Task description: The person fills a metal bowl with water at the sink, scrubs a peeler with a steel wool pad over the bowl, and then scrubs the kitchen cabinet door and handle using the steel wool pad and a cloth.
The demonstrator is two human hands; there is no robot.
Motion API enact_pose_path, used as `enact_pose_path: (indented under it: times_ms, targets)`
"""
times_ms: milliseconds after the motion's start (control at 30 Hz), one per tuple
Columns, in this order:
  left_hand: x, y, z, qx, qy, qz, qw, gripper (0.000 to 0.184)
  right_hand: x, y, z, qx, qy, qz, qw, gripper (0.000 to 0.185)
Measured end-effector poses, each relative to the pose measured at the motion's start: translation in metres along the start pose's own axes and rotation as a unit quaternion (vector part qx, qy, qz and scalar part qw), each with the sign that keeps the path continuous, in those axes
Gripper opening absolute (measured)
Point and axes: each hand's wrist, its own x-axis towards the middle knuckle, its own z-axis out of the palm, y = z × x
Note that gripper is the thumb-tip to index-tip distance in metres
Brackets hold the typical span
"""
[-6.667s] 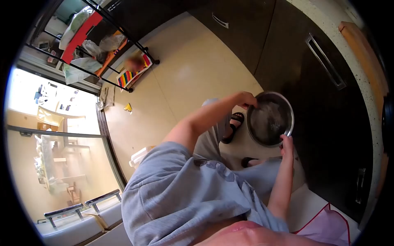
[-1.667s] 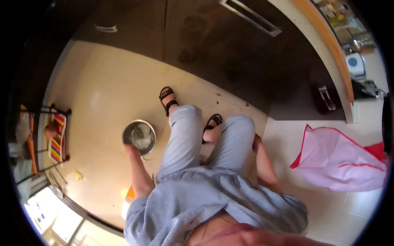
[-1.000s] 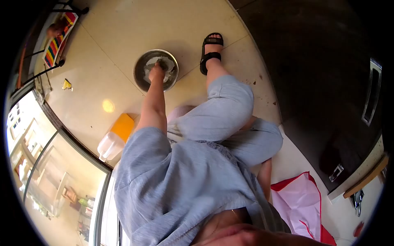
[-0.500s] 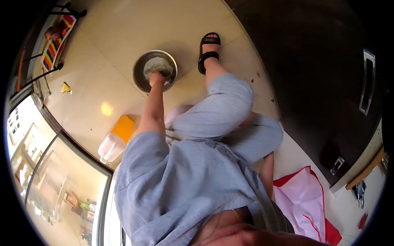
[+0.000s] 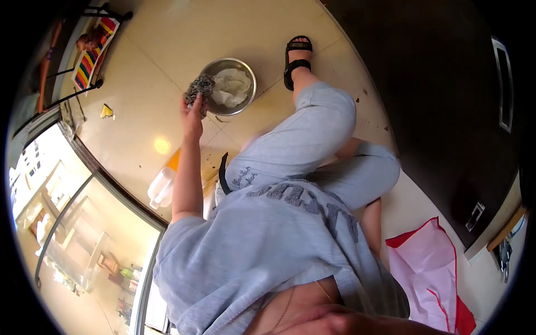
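A round metal basin (image 5: 252, 84) rests on the floor with crumpled whitish wet material (image 5: 231, 87) inside. My left hand (image 5: 192, 111) is closed around a dark grey, mesh-like clump (image 5: 199, 90), held at the left rim of the basin. The clump covers part of that rim. My right forearm (image 5: 372, 223) reaches down beside my bent knee, and the right hand itself is hidden behind the leg.
A plastic jug with an orange part (image 5: 162, 187) stands near the sliding door at left. A rack (image 5: 100, 84) is at upper left, a yellow scrap (image 5: 106, 111) on the floor. Dark cabinets (image 5: 446, 111) and a pink-white cloth with red edging (image 5: 424, 262) are at right.
My left hand has come up out of the basin to its left side, now with the dark clump in it. Earlier the basin was carried in both hands, then set on the floor.
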Motion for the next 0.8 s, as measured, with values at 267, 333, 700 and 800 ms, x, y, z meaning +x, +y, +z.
enact_pose_path:
  times_ms: [267,333,700,800]
  targets:
    - [0.075,-0.104,-0.034,0.234,-0.01,0.01,0.972,0.014,0.007,0.003,0.007,0.003,-0.013,-0.015,1.0,0.031]
    - [0.086,-0.116,-0.03,0.495,0.018,0.099,0.863,0.016,0.006,0.006,0.002,0.005,-0.01,-0.018,1.0,0.031]
    - [0.061,-0.121,-0.023,0.199,-0.01,-0.114,0.973,0.04,0.022,0.023,-0.012,-0.063,0.024,-0.034,0.997,0.03]
    - [0.105,-0.145,-0.053,0.511,-0.123,0.007,0.851,0.032,0.028,0.011,-0.02,-0.179,0.069,-0.037,0.981,0.03]
